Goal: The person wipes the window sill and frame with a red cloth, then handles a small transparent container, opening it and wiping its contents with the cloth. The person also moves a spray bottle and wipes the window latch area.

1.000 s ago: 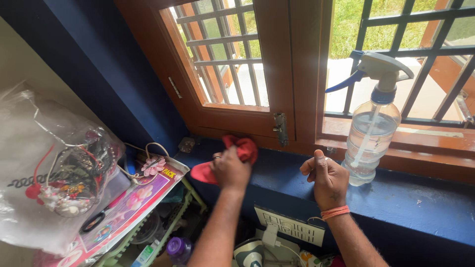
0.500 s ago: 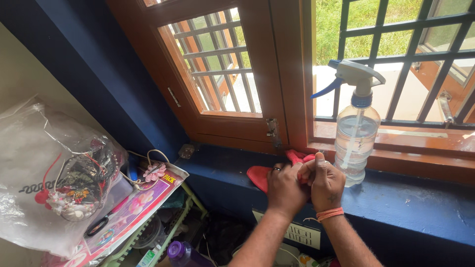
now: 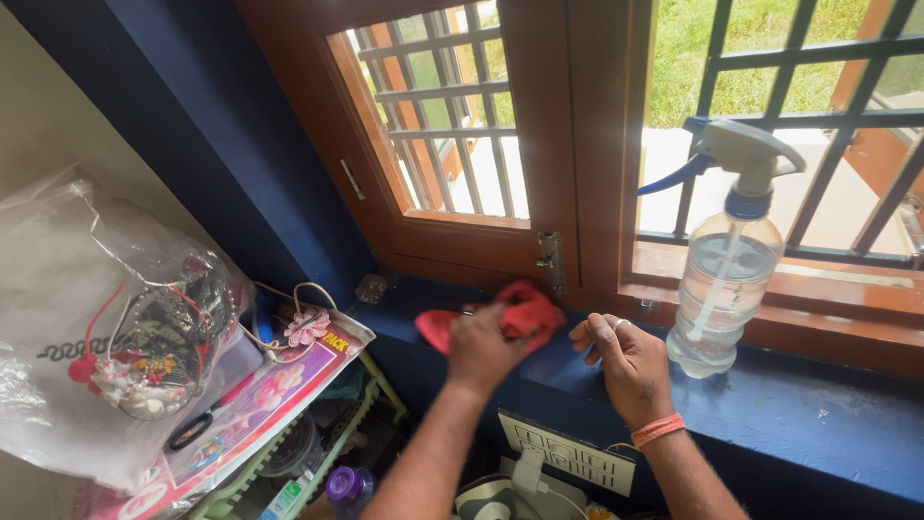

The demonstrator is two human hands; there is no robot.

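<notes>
Red cloth (image 3: 520, 313) is gripped in the left hand (image 3: 484, 345), whose fingers are closed over it, and is pressed onto the blue sill (image 3: 818, 404) just below the brown wooden window frame (image 3: 549, 144), close to the metal hinge (image 3: 551, 260). The right hand (image 3: 626, 356) is rested on the sill edge just beside the cloth, its fingers loosely curled and nothing held. A clear spray bottle (image 3: 722, 279) with a blue trigger is stood upright near that hand. A plastic bag (image 3: 87, 318) is seen at the left.
</notes>
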